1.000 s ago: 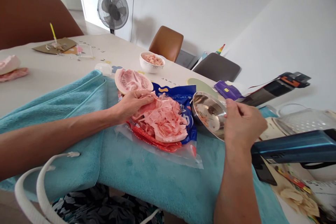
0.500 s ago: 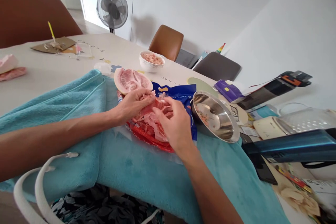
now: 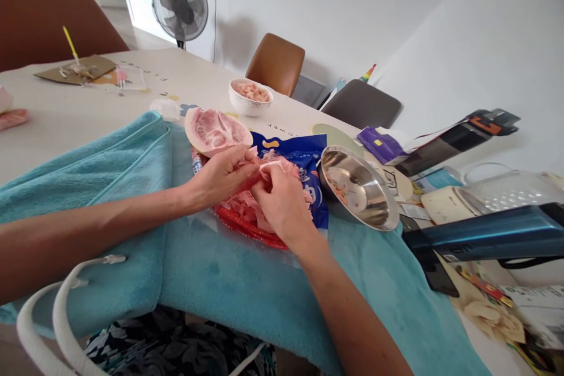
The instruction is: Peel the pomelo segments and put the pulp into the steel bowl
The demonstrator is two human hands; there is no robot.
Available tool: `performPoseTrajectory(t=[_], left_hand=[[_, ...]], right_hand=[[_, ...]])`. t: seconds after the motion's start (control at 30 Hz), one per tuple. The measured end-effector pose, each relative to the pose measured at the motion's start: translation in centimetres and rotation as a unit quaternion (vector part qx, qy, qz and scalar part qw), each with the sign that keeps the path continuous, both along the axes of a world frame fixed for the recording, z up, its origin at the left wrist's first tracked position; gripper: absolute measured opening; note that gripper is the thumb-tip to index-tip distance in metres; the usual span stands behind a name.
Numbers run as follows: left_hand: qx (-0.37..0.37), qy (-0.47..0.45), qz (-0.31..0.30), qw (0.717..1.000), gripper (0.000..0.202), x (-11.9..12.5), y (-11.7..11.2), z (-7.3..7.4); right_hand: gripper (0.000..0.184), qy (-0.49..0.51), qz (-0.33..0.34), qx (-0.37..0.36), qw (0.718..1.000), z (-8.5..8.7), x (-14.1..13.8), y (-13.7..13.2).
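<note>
A pile of pink pomelo flesh and peel (image 3: 247, 202) lies on a blue and red plastic bag (image 3: 304, 158) spread over a teal towel (image 3: 110, 188). My left hand (image 3: 220, 179) curls round a pink piece at the pile's near left side. My right hand (image 3: 282, 200) meets it from the right, fingers pinched on the same piece, with a white strip of pith showing between the fingertips. A halved pomelo (image 3: 214, 129) lies cut side up just beyond the hands. A steel bowl (image 3: 359, 188) with a few pink bits stands tilted to the right.
A white bowl (image 3: 249, 97) of pink flesh stands farther back on the white table (image 3: 88, 111). Cluttered packets, a dark blue bottle (image 3: 489, 235) and a clear bowl (image 3: 506, 191) fill the right side. Chairs and a fan (image 3: 180, 3) stand behind. White straps (image 3: 57, 317) hang near me.
My right hand left the steel bowl and moved left onto the pomelo pile, joining my left hand in a pinch on one piece. The view shifted slightly.
</note>
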State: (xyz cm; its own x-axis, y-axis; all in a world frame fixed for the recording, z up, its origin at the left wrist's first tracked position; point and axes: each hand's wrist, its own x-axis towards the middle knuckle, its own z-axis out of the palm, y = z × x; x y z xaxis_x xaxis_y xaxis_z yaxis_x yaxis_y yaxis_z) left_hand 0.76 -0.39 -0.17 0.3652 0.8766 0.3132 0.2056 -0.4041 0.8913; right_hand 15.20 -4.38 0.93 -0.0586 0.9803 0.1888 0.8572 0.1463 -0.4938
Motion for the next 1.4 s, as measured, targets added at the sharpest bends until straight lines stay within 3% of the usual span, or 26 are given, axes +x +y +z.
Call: performPoseTrajectory(t=[0.2,0.33,0.47,0.63,0.8,0.93,1.03,1.17,1.3,1.4], left_hand=[[0.063,0.004,-0.004,0.998,0.019,0.0,0.0,-0.2],[0.006,-0.022,-0.017,1.0,0.016,0.0,-0.4,0.6],[-0.131,-0.045,-0.04,0.99,0.013,-0.1,-0.8,1.6],[-0.229,-0.063,-0.026,0.971,0.013,-0.3,-0.7,1.8],[-0.202,-0.092,0.016,0.975,0.012,-0.3,-0.4,1.5],[-0.149,-0.096,0.018,0.984,0.017,-0.3,-0.5,1.4],[-0.164,-0.087,-0.027,0.982,0.024,-0.4,-0.5,1.3],[-0.189,-0.074,-0.079,0.976,0.029,-0.5,-0.4,1.0],[-0.213,-0.067,-0.07,0.972,0.028,-0.6,-0.4,1.4],[-0.234,-0.069,-0.053,0.968,0.027,-0.7,-0.4,1.8]], right_hand=[[0.02,-0.111,0.012,-0.015,0.994,0.1,-0.3,-0.5],[0.022,-0.121,0.012,-0.009,0.993,0.3,-0.2,-0.6],[0.018,-0.053,0.019,0.012,0.998,0.6,0.3,-0.5],[0.022,0.1,0.039,-0.026,0.994,0.8,0.9,-0.7],[0.021,0.258,0.02,-0.043,0.965,0.9,0.8,-0.7],[0.014,0.295,0.016,-0.065,0.953,1.1,0.6,-0.9],[0.011,0.261,0.016,-0.054,0.964,1.3,0.6,-1.0],[0.013,0.135,0.002,-0.004,0.991,1.2,0.6,-1.0],[0.013,0.024,-0.017,0.022,0.999,1.1,0.6,-0.8],[0.016,0.021,-0.002,0.024,0.999,1.3,0.7,-0.7]])
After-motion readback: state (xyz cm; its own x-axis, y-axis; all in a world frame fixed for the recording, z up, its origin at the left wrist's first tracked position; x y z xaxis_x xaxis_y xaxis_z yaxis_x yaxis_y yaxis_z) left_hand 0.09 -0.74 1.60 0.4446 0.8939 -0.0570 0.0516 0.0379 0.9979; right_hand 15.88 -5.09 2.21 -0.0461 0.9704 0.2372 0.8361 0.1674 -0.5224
